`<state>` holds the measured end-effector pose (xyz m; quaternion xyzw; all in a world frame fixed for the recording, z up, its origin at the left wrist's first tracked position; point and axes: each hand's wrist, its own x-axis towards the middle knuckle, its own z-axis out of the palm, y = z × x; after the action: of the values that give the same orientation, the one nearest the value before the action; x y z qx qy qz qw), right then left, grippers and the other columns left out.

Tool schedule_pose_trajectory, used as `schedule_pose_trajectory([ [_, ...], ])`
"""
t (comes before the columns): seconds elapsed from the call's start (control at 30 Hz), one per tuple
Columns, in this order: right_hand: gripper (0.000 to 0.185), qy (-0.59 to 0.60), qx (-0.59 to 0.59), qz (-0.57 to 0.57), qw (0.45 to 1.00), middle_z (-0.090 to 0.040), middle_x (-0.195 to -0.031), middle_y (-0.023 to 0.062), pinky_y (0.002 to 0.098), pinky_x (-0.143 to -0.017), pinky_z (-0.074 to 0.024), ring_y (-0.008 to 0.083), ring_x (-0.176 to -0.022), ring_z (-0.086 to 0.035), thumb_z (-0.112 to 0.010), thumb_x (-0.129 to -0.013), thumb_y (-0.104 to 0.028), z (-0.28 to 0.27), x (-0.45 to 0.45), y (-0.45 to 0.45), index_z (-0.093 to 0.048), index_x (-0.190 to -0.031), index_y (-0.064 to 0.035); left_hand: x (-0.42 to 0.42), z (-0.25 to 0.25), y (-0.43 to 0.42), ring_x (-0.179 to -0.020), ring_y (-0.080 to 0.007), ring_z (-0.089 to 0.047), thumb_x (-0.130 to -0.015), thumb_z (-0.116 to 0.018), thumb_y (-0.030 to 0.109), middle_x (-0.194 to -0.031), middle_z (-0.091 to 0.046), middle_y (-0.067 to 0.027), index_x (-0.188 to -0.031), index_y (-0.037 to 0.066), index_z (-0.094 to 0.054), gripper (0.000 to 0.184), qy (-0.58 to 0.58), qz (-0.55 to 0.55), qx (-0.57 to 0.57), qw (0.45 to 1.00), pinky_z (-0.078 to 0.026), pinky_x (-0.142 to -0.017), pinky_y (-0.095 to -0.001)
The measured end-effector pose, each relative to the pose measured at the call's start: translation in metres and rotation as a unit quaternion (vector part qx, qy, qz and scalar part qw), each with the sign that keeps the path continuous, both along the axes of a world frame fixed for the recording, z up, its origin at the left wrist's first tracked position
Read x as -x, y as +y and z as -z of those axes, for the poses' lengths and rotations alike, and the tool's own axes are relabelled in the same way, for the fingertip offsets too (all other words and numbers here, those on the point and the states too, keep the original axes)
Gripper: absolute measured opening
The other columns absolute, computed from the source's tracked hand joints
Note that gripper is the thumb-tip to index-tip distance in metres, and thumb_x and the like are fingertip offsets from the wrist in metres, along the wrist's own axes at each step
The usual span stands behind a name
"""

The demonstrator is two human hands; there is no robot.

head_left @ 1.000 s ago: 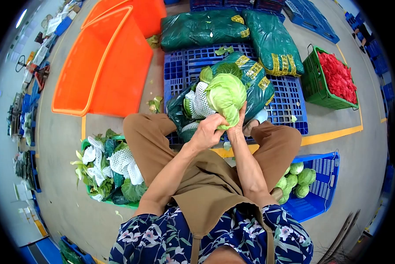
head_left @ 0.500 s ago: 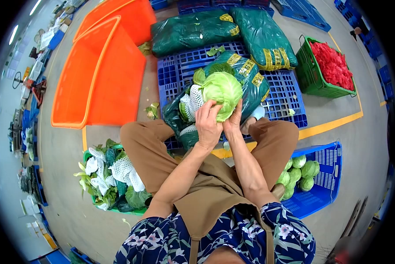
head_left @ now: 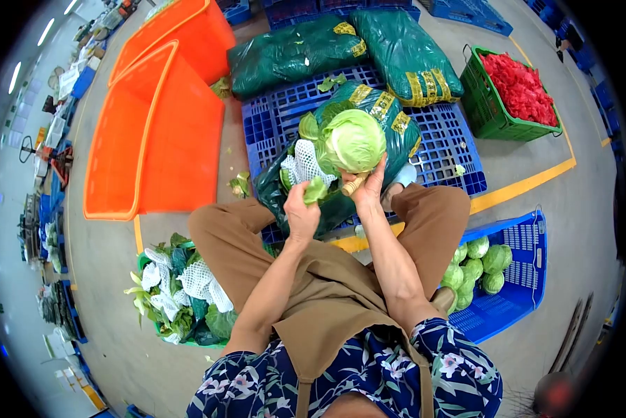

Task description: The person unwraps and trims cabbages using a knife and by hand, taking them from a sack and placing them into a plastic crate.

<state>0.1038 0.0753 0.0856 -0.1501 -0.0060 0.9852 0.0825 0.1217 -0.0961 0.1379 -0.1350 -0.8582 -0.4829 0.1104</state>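
Note:
My right hand [head_left: 370, 187] is closed under a pale green cabbage [head_left: 355, 141], supporting its lower side. A tan, ridged, handle-like piece [head_left: 353, 184] shows between that hand and the cabbage; what it is I cannot make out. My left hand [head_left: 303, 212], apart from the cabbage, pinches a torn green cabbage leaf [head_left: 315, 190]. Just beyond it, white foam netting [head_left: 303, 161] and more green leaves lie in an opened dark green plastic bag [head_left: 266, 182] between my knees.
Filled green bags [head_left: 295, 56] lie on a blue pallet [head_left: 260, 118]. Orange bins [head_left: 187, 139] stand left, a green crate [head_left: 490, 115] of red material right. Beside my legs are a green basket [head_left: 208, 343] of leaves and netting and a blue crate [head_left: 529, 279] with several cabbages.
My left hand has come off the cabbage and moved down and left with a leaf in it. The right hand still holds the cabbage, and the tan piece now shows.

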Motion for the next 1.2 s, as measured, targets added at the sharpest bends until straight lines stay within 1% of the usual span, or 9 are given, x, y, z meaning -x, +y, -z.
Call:
schedule_pose_trajectory([
  [0.17, 0.080, 0.048, 0.066, -0.004, 0.997, -0.048, -0.128, 0.0086, 0.0218, -0.041, -0.0378, 0.0451, -0.104, -0.052, -0.064, -0.075, -0.063, -0.018, -0.004, 0.014, -0.038, -0.135, -0.0154, 0.043, 0.075, -0.015, -0.106, -0.0390, -0.054, -0.072, -0.066, 0.002, -0.111, -0.055, -0.0239, -0.123, 0.000, -0.047, 0.055, -0.099, 0.021, 0.138, 0.985, -0.043, -0.093, -0.0411],
  [0.27, 0.078, 0.077, 0.058, 0.028, 0.995, -0.049, -0.126, 0.0084, 0.0219, -0.040, -0.0373, 0.0439, -0.104, -0.053, -0.064, -0.075, -0.061, -0.033, -0.011, 0.028, -0.040, -0.133, -0.0164, 0.047, 0.059, -0.001, -0.111, -0.0401, -0.050, -0.071, -0.071, 0.008, -0.115, -0.051, -0.0244, -0.128, 0.001, -0.042, 0.064, -0.094, 0.023, 0.169, 0.981, -0.040, -0.097, -0.0424],
  [0.3, 0.074, 0.084, 0.041, 0.031, 0.995, -0.051, -0.124, 0.0079, 0.0226, -0.040, -0.0375, 0.0403, -0.102, -0.054, -0.066, -0.075, -0.060, -0.049, -0.016, 0.033, -0.043, -0.131, -0.0168, 0.051, 0.047, 0.012, -0.102, -0.0315, -0.056, -0.075, -0.073, 0.012, -0.110, -0.057, -0.0179, -0.123, -0.002, -0.049, 0.055, 0.012, 0.029, 0.157, 0.987, -0.045, -0.089, -0.0387],
  [0.47, 0.068, 0.093, -0.016, 0.091, 0.991, -0.058, -0.112, 0.0044, 0.0253, -0.042, -0.0424, 0.0226, -0.088, -0.059, -0.066, -0.074, -0.061, -0.069, -0.033, 0.056, -0.050, -0.123, -0.0160, 0.012, -0.120, 0.092, -0.063, -0.0092, -0.055, -0.078, -0.074, 0.017, -0.071, -0.061, -0.0039, -0.081, 0.000, -0.062, 0.022, -0.006, 0.162, -0.155, 0.975, -0.044, -0.057, -0.0249],
  [0.53, 0.068, -0.004, -0.059, 0.154, 0.986, -0.059, -0.108, 0.0032, 0.0259, -0.042, -0.0440, 0.0192, -0.083, -0.059, -0.066, -0.074, -0.061, -0.104, -0.044, 0.050, -0.051, -0.121, -0.0144, 0.006, -0.129, 0.113, -0.061, -0.0092, -0.054, -0.080, -0.072, 0.015, -0.069, -0.060, -0.0050, -0.081, -0.001, -0.062, 0.019, -0.032, 0.177, -0.130, 0.975, -0.044, -0.055, -0.0241],
  [0.8, 0.067, 0.119, -0.048, 0.175, 0.976, -0.060, -0.102, 0.0054, 0.0220, -0.039, -0.0445, 0.0149, -0.062, -0.055, -0.066, -0.075, -0.059, -0.102, -0.095, 0.079, -0.051, -0.119, -0.0108, -0.025, -0.142, 0.141, -0.062, -0.0060, -0.051, -0.084, -0.067, 0.014, -0.069, -0.060, -0.0013, -0.081, -0.002, -0.062, 0.017, -0.132, 0.258, -0.214, 0.933, -0.043, -0.056, -0.0234],
  [0.93, 0.073, 0.181, 0.049, 0.139, 0.972, -0.049, -0.128, 0.0185, 0.0211, -0.039, -0.0442, 0.0374, -0.112, -0.052, -0.066, -0.076, -0.050, -0.132, -0.122, 0.095, -0.043, -0.131, -0.0080, -0.021, -0.121, 0.142, -0.059, -0.0065, -0.048, -0.086, -0.064, 0.016, -0.066, -0.058, -0.0001, -0.081, 0.000, -0.063, 0.018, -0.132, 0.243, -0.137, 0.951, -0.040, -0.053, -0.0232],
  [0.97, 0.074, 0.236, 0.082, 0.155, 0.956, -0.042, -0.135, 0.0215, 0.0213, -0.039, -0.0439, 0.0456, -0.128, -0.035, -0.065, -0.077, -0.046, -0.123, -0.128, 0.107, -0.040, -0.134, -0.0070, -0.015, -0.107, 0.139, -0.058, -0.0063, -0.048, -0.087, -0.064, 0.017, -0.066, -0.057, 0.0001, -0.081, 0.000, -0.063, 0.018, -0.165, 0.234, -0.148, 0.947, -0.039, -0.053, -0.0226],
  [1.2, 0.071, 0.194, -0.045, 0.313, 0.929, -0.037, -0.139, 0.0227, 0.0205, -0.041, -0.0422, 0.0350, -0.121, -0.046, -0.065, -0.081, -0.035, -0.111, -0.228, 0.175, -0.034, -0.138, -0.0079, 0.038, 0.010, 0.084, -0.057, -0.0090, -0.053, -0.091, -0.056, 0.018, -0.072, -0.059, -0.0025, -0.100, -0.002, -0.063, 0.022, -0.364, 0.170, -0.117, 0.908, -0.041, -0.049, -0.0219],
])
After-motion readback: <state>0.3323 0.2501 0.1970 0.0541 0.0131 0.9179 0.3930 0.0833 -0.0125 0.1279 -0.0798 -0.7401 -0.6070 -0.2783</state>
